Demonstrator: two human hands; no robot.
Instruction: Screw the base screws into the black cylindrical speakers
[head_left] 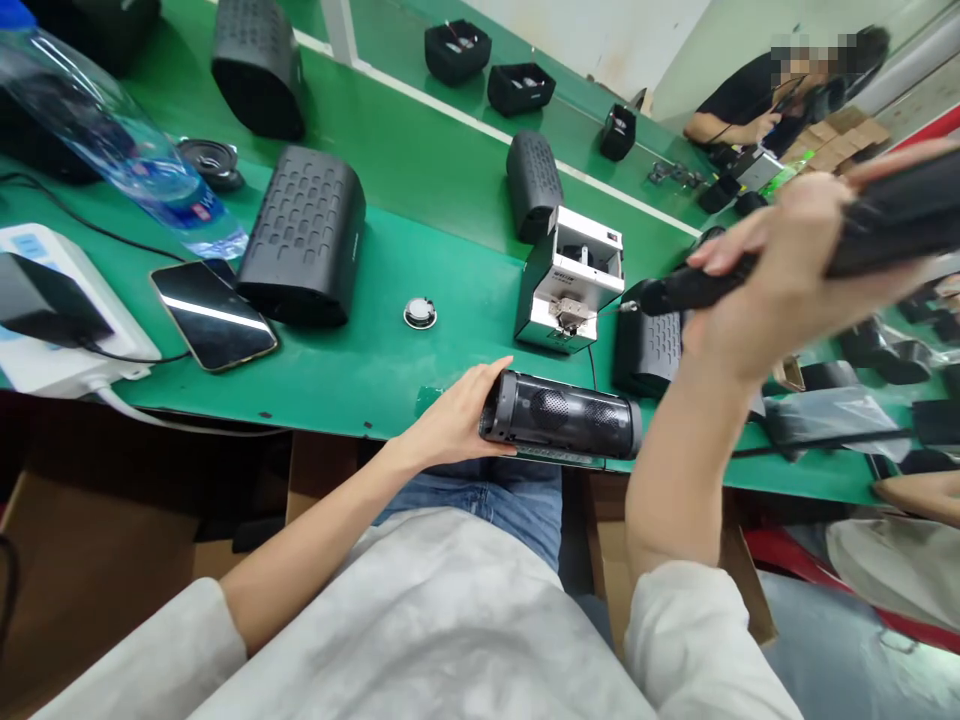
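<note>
My left hand grips the left end of a black speaker housing at the table's front edge. The housing lies on its side, with a perforated grille facing up. Raised at the right, my right hand is wrapped round a black electric screwdriver, slightly blurred. Its bit points left and appears at the front of a white screw feeder; whether the two touch, I cannot tell. A small round speaker driver rests on the green table left of the feeder.
Black speakers stand at the left, behind the feeder and under the screwdriver. A phone, a water bottle and a white power strip occupy the left side. Across the table sits another person.
</note>
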